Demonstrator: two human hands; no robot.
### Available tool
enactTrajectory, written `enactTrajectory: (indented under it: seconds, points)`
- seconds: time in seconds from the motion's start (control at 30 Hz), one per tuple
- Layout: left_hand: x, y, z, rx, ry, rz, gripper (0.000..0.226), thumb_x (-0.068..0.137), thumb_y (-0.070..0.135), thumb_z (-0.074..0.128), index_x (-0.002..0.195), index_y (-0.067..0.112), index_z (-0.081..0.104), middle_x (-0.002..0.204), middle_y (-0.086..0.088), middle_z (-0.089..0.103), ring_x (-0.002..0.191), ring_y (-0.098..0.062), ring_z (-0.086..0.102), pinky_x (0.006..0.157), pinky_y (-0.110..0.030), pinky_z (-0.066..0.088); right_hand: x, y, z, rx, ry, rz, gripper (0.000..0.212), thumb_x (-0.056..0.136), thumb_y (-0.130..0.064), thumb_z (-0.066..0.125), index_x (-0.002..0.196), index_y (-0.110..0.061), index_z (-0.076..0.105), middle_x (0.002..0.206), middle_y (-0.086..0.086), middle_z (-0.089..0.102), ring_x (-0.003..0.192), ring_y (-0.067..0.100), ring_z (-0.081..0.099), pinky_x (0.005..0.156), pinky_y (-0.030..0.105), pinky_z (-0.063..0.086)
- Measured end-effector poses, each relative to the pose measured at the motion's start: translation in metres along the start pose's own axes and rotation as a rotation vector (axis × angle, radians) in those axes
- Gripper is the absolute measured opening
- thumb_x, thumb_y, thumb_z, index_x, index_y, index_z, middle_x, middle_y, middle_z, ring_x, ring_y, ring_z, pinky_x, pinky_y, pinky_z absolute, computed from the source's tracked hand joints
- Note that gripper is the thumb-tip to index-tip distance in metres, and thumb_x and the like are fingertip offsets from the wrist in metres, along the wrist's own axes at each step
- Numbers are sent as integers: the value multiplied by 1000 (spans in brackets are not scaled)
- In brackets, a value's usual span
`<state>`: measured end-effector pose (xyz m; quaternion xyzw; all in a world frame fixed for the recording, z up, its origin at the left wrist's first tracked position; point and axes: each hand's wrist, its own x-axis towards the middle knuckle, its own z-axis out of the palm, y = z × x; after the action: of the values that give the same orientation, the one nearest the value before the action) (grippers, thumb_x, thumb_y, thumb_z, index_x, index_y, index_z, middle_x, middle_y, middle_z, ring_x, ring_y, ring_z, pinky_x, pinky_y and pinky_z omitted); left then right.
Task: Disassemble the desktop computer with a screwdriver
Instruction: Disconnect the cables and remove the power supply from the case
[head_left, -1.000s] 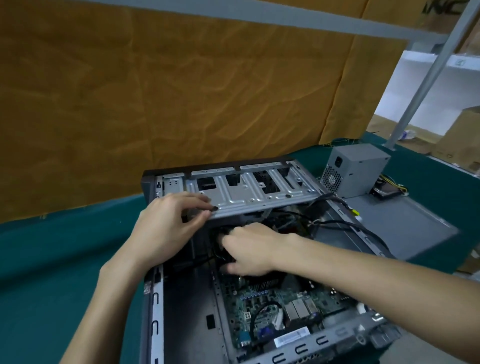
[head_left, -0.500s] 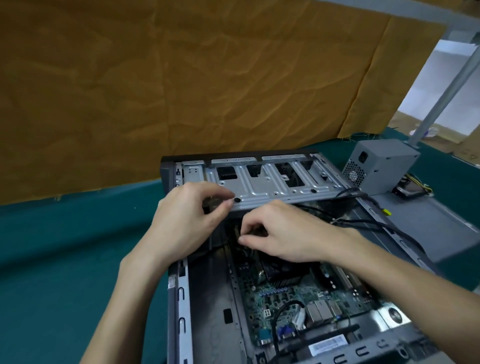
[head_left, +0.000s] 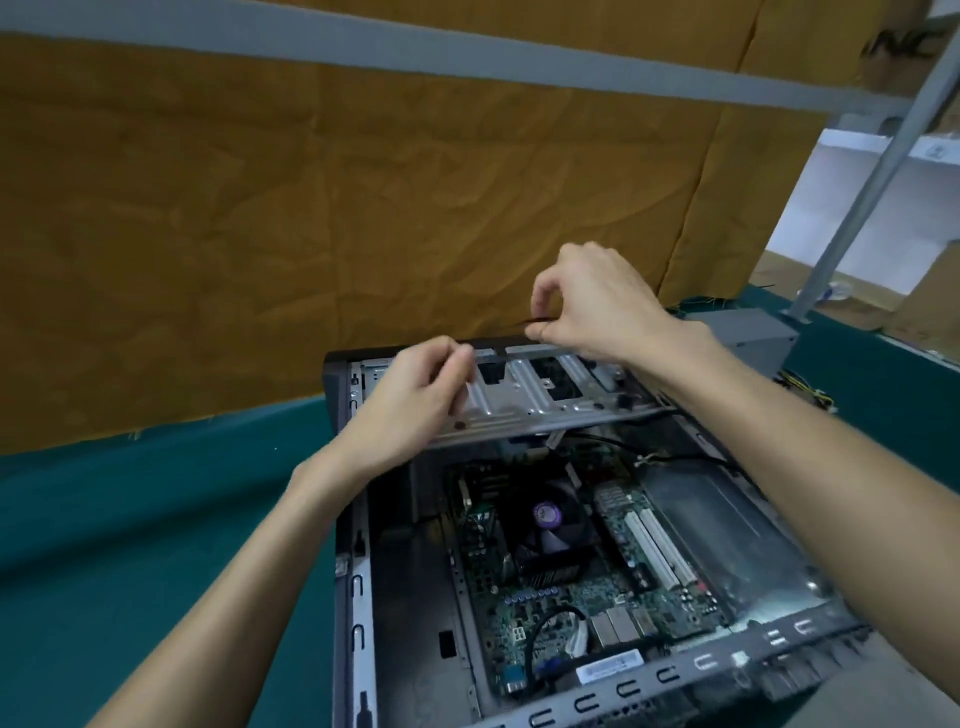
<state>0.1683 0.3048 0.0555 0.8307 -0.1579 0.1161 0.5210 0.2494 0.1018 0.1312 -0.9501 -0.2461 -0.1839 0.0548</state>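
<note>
The desktop computer case lies open on its side on the green table. Inside it I see the motherboard and the black CPU fan. A silver drive cage spans the far end of the case. My right hand is raised above the cage's far edge and pinches a thin black cable between thumb and finger. My left hand hovers over the cage's left part, fingers curled and fingertips pressed together; nothing shows between them. No screwdriver is in view.
A grey power supply box with loose wires sits on the table behind my right forearm. A brown paper backdrop closes off the far side. A grey metal pole slants up at the right.
My right hand has come up out of the case from beside the fan and now sits above the cage's far edge with a thin black cable. My left hand has released the cage's front edge.
</note>
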Motion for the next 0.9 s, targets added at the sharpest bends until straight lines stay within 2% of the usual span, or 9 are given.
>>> enactTrajectory:
  seconds: [0.13, 0.27, 0.4, 0.47, 0.57, 0.63, 0.7, 0.77, 0.9]
  points:
    - [29, -12, -10, -27, 268, -104, 39, 109, 29, 40, 77, 13, 57, 62, 1, 52, 48, -6, 42, 49, -19, 35, 9, 22, 14, -75, -68, 192, 25, 82, -49, 80, 76, -29, 65, 79, -3, 66, 77, 20, 65, 67, 32, 47]
    - [42, -28, -11, 145, 311, -127, 36, 107, 30, 45, 76, 25, 63, 62, 3, 60, 49, -5, 49, 53, -25, 40, 21, 18, 27, 316, 98, 307, 11, 94, -28, 73, 99, -18, 74, 65, -2, 71, 51, 9, 69, 62, 35, 62]
    - [37, -40, -15, 289, 339, -241, 33, 104, 34, 47, 85, 25, 71, 69, 3, 69, 66, -15, 66, 63, -31, 50, 27, 4, 38, 414, 38, 238, 46, 98, -19, 64, 143, -15, 56, 101, -3, 72, 90, 15, 68, 88, 39, 59]
    - [32, -44, -18, 372, 295, -296, 27, 103, 33, 51, 95, 23, 75, 85, 0, 74, 85, -26, 69, 77, -37, 54, 17, -2, 44, 306, -47, 160, 62, 99, -17, 60, 156, -17, 36, 106, -6, 66, 93, 19, 65, 87, 41, 56]
    - [26, -41, -18, 553, 191, -320, 29, 100, 30, 56, 123, 22, 71, 120, -1, 72, 113, -28, 64, 96, -41, 49, -9, -11, 50, 87, -9, 55, 50, 97, -18, 58, 144, -18, 39, 98, -3, 65, 82, 25, 64, 68, 37, 49]
    - [19, -37, -18, 612, 121, -301, 37, 99, 33, 59, 134, 24, 64, 130, -3, 64, 116, -30, 61, 101, -44, 45, -30, -21, 51, 164, -19, -26, 22, 97, -22, 59, 118, -22, 54, 84, -8, 62, 75, 20, 63, 63, 36, 47]
    - [10, -33, -18, 594, 83, -249, 44, 97, 35, 62, 140, 24, 58, 133, -5, 58, 118, -32, 58, 102, -49, 44, -52, -32, 51, 257, -172, -149, 7, 96, -30, 62, 101, -27, 60, 74, -12, 62, 68, 10, 61, 65, 33, 48]
    - [-4, -31, -17, 541, 45, -198, 44, 97, 35, 63, 139, 24, 58, 138, -5, 54, 127, -30, 52, 106, -50, 43, -70, -44, 56, 227, -247, -286, 15, 95, -38, 62, 104, -27, 60, 72, -12, 65, 67, 8, 61, 66, 30, 47]
    - [-29, -31, -12, 609, -13, -158, 55, 98, 41, 60, 149, 26, 48, 163, -6, 30, 150, -27, 27, 119, -49, 29, -88, -64, 63, 311, -102, -487, 16, 95, -30, 59, 99, -18, 49, 74, -1, 64, 61, 23, 58, 56, 36, 44]
